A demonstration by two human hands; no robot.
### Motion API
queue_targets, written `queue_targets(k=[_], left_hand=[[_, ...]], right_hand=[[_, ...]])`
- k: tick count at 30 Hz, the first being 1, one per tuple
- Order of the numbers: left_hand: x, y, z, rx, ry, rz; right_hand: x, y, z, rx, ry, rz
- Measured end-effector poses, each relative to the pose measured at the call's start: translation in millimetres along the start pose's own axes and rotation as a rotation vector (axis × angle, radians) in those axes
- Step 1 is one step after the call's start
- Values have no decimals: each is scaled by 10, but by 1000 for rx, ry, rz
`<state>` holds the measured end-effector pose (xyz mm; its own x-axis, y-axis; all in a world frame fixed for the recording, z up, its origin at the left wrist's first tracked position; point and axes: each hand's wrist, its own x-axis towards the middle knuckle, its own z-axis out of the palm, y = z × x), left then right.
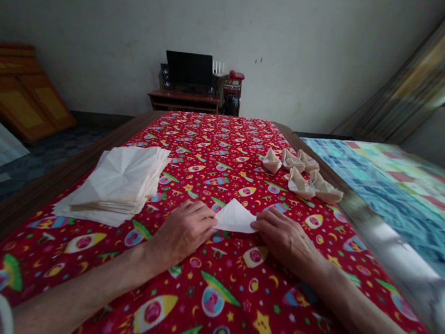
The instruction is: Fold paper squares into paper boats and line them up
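A white sheet of paper folded into a small hat-like triangle with a band along its bottom point(235, 216) lies on the red patterned cloth. Its left corner is pinched by my left hand point(191, 226), its right corner by my right hand point(281, 233); the fingers of both are closed on it. Left of my left hand lies a stack of creased white paper sheets point(121, 175). Beyond my right hand, several folded paper boats point(301, 182) sit in a cluster near the table's right edge.
The red cloth point(209, 302) covers a long table with a dark wooden rim point(359, 222). A bed with a checked cover point(387, 177) stands to the right. At the far wall are a monitor point(189, 69) and a red telephone point(237, 75); a wooden cabinet point(21, 90) is on the left.
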<state>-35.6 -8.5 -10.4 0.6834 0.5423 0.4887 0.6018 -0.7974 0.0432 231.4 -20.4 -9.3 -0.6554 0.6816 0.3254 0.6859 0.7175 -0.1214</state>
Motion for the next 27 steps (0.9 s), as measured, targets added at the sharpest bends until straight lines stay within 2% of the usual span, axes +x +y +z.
queue_targets(k=[4, 7, 10, 13, 20, 24, 27], left_hand=[[-32, -44, 72, -174, 46, -44], [-25, -78, 97, -307, 63, -150], [9, -112, 97, -398, 57, -285], [60, -136, 89, -429, 27, -381], [125, -93, 77, -142, -47, -399], [137, -49, 69, -9, -65, -379], [151, -38, 60, -6, -67, -387]], right_hand=[[-13, 28, -27, 125, 27, -8], [-11, 55, -42, 232, 29, 23], [5, 68, -48, 337, 34, 166], [40, 57, -31, 321, 59, 317], [87, 10, 82, 58, 91, 393], [99, 7, 110, -75, 60, 369], [107, 20, 117, -104, 66, 340]])
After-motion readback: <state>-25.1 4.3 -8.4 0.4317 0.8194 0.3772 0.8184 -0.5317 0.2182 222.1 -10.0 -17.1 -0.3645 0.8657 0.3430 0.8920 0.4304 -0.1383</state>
